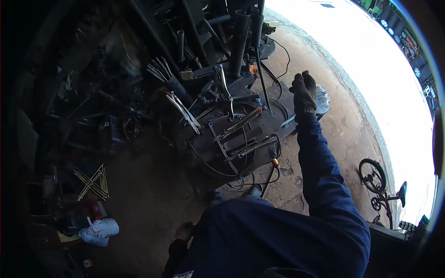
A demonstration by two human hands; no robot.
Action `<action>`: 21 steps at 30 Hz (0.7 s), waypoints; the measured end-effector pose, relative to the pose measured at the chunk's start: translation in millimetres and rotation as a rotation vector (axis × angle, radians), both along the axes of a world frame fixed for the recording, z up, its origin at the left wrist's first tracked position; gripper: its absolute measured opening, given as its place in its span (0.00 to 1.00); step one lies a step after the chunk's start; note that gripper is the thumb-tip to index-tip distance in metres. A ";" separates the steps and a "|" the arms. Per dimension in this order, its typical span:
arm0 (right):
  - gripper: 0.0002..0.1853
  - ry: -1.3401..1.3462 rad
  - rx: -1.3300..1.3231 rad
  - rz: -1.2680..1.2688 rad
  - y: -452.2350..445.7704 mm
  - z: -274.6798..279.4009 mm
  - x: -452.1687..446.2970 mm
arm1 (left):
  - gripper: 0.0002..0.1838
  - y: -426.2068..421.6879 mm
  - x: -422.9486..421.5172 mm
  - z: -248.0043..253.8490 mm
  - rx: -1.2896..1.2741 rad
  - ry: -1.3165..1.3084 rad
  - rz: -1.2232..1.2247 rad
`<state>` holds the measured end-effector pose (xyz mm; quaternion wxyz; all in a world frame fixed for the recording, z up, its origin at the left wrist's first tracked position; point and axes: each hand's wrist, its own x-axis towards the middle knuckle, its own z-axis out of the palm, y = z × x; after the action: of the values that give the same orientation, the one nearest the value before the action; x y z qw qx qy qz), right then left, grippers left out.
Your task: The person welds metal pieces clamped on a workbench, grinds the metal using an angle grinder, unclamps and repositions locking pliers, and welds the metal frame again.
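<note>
My right hand (305,92), in a dark work glove, reaches out over the right side of the metal worktable (273,123). Its fingers are curled in, and whatever they may hold is hidden. Just right of it lies a clear plastic-wrapped bundle (323,99). My left hand (185,230) hangs low beside my leg, dim and partly covered, its fingers unclear. On the table, a frame of bent metal rods (222,146) is gripped by several locking pliers (241,123). Another pair of locking pliers (184,113) leans at the left edge.
A holder of thin rods (160,69) stands behind the table, near upright steel pipes (239,41). Cables (278,173) trail on the floor. Yellowish rods (92,182) and a white cloth (99,230) lie at left. A bicycle (378,187) is at right.
</note>
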<state>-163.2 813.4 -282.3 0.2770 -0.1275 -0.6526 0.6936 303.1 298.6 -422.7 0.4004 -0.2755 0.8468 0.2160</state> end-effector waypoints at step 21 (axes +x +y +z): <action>0.12 0.533 0.628 0.412 -46.8 135.2 -151.8 | 0.15 -23.7 130.2 -53.6 0.001 0.359 -0.437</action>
<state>-315.0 766.6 -147.1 0.3169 0.2779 -0.7489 0.5113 433.3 274.9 -476.4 0.2810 -0.0435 0.9435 0.1703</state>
